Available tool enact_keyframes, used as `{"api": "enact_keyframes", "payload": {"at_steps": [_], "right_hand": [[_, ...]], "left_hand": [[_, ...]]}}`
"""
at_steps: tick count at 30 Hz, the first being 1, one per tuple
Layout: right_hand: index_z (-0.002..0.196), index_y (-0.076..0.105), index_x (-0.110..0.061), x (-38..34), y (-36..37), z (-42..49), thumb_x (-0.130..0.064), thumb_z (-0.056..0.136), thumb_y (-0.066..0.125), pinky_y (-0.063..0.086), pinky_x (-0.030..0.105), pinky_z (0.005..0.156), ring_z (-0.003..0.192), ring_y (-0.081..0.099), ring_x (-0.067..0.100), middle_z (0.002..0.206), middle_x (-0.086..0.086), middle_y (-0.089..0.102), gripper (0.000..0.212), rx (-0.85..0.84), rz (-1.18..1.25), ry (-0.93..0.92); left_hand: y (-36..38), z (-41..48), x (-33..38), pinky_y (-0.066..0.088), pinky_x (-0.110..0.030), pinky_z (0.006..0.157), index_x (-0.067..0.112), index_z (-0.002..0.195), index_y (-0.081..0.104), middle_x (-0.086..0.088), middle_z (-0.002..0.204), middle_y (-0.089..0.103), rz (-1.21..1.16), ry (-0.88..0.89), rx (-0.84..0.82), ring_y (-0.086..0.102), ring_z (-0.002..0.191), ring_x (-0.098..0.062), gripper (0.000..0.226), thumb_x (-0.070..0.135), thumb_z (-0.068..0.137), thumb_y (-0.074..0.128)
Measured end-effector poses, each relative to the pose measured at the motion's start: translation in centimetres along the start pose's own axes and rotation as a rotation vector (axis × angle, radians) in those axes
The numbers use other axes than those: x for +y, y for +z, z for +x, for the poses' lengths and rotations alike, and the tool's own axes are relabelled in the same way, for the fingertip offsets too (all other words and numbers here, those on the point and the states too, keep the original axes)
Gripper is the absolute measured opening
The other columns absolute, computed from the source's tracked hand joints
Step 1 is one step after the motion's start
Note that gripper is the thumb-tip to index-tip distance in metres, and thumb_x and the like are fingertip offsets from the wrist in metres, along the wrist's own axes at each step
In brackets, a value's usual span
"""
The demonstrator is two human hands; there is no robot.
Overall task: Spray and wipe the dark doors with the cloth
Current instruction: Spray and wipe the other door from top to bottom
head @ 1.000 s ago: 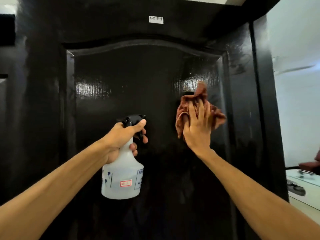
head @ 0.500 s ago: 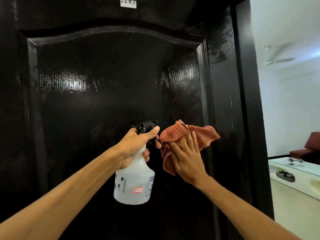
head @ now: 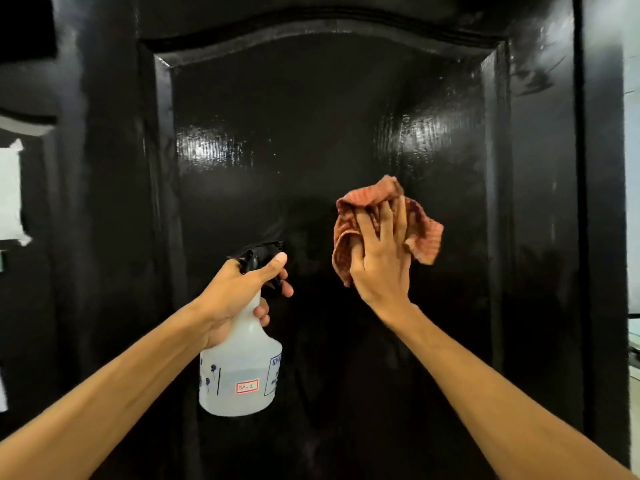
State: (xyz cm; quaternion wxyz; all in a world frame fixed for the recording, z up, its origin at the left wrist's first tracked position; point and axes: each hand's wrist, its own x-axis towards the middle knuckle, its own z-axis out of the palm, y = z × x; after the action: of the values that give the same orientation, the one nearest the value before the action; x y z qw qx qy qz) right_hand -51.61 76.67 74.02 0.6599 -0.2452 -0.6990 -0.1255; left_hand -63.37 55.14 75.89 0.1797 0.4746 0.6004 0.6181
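While right hand (head: 379, 263) presses bunched cloth (head: 384, 223) on door panel (head: 311, 140) mid-height — left hand (head: 239, 292) gripping spray bottle (head: 240, 368) just left — we judge wiping underway; lower panel, other doors left.

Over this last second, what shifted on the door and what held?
The right hand swept the cloth down the dark door panel and towards the spray bottle, then back up and away from it; the cloth is bunched now rather than spread. The camera view swung too. Nothing was taken up or let go: the left hand grips the bottle's neck as before, the right presses the cloth to the door.
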Motion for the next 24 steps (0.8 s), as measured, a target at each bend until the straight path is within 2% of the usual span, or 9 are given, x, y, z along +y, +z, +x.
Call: {"api": "enact_keyframes", "payload": {"at_steps": [3,6,9,12,16,18,20,22,24], "right_hand": [[0.144,0.055,-0.024,-5.2,2.3,-2.3,-0.02,0.09,0.058,0.014,0.066,0.122,0.153,0.015,0.047,0.156,0.018,0.039,0.054,-0.025,-0.018,-0.188],[0.146,0.053,-0.025,-7.6,2.9,-4.5,-0.026,0.091,0.051,0.012,0.059,0.125,0.155,0.013,0.04,0.163,0.012,0.033,0.055,-0.182,-0.028,-0.515],[0.15,0.048,-0.028,-8.4,2.8,-0.8,-0.023,0.091,0.051,0.016,0.054,0.125,0.156,0.012,0.034,0.167,0.007,0.026,0.059,-0.077,-0.01,-0.358],[0.152,0.045,-0.028,-11.8,3.7,-0.7,-0.02,0.091,0.052,0.011,0.059,0.124,0.156,0.008,0.039,0.167,0.011,0.024,0.062,-0.055,0.027,-0.184],[0.149,0.051,-0.026,-14.2,5.5,-8.8,-0.033,0.096,0.054,0.005,0.058,0.125,0.155,0.013,0.042,0.163,0.012,0.034,0.054,-0.239,-0.008,-0.695],[0.144,0.057,-0.023,-13.1,5.2,-7.6,-0.031,0.096,0.054,0.002,0.05,0.127,0.152,0.024,0.041,0.159,0.011,0.042,0.049,-0.189,-0.043,-0.813],[0.147,0.054,-0.025,-12.4,4.6,-4.0,-0.029,0.094,0.06,0.006,0.045,0.125,0.151,0.027,0.038,0.161,0.009,0.039,0.053,-0.091,-0.036,-0.618],[0.155,0.042,-0.03,-11.9,3.8,-2.0,-0.029,0.094,0.059,0.0,0.044,0.127,0.155,0.015,0.035,0.167,0.007,0.025,0.063,-0.075,-0.02,-0.298],[0.157,0.037,-0.03,-11.4,3.8,-4.4,-0.027,0.095,0.058,0.003,0.055,0.126,0.157,0.007,0.038,0.168,0.009,0.022,0.065,-0.087,-0.01,-0.248]], "left_hand": [[-2.8,-0.8,-0.5,0.043,-0.031,0.047,0.0,0.102,0.065,-0.017,0.091,0.074,0.012,0.013,0.059,0.039,0.042,-0.016,0.043,0.042,0.097,0.065],[-5.2,-2.0,-1.1,0.044,-0.031,0.048,-0.001,0.104,0.066,-0.018,0.092,0.073,0.008,0.004,0.099,0.038,0.043,-0.017,0.043,0.042,0.097,0.066],[-7.2,-2.9,-1.1,0.044,-0.031,0.048,-0.001,0.1,0.066,-0.017,0.089,0.072,-0.002,0.01,0.124,0.039,0.044,-0.017,0.042,0.041,0.098,0.065],[-9.4,-3.7,-1.2,0.045,-0.032,0.049,-0.001,0.103,0.066,-0.016,0.091,0.074,-0.011,0.019,0.16,0.04,0.045,-0.017,0.044,0.043,0.097,0.065],[-11.5,-5.4,-2.0,0.044,-0.031,0.049,-0.005,0.107,0.064,-0.022,0.1,0.074,-0.018,0.006,0.185,0.039,0.045,-0.017,0.047,0.042,0.097,0.064],[-11.9,-6.1,-2.0,0.045,-0.031,0.049,-0.003,0.106,0.065,-0.02,0.101,0.074,-0.032,-0.004,0.177,0.039,0.045,-0.016,0.047,0.042,0.096,0.065],[-12.2,-6.2,-1.7,0.045,-0.032,0.049,-0.002,0.105,0.065,-0.019,0.098,0.074,-0.051,0.009,0.17,0.039,0.044,-0.016,0.046,0.043,0.095,0.065],[-12.1,-6.0,-1.6,0.045,-0.032,0.05,-0.001,0.105,0.065,-0.02,0.097,0.074,-0.054,0.021,0.166,0.039,0.044,-0.017,0.046,0.044,0.093,0.066],[-11.3,-5.9,-2.0,0.044,-0.033,0.05,-0.001,0.104,0.065,-0.021,0.098,0.074,-0.049,0.018,0.137,0.039,0.044,-0.017,0.046,0.044,0.093,0.066]]}}
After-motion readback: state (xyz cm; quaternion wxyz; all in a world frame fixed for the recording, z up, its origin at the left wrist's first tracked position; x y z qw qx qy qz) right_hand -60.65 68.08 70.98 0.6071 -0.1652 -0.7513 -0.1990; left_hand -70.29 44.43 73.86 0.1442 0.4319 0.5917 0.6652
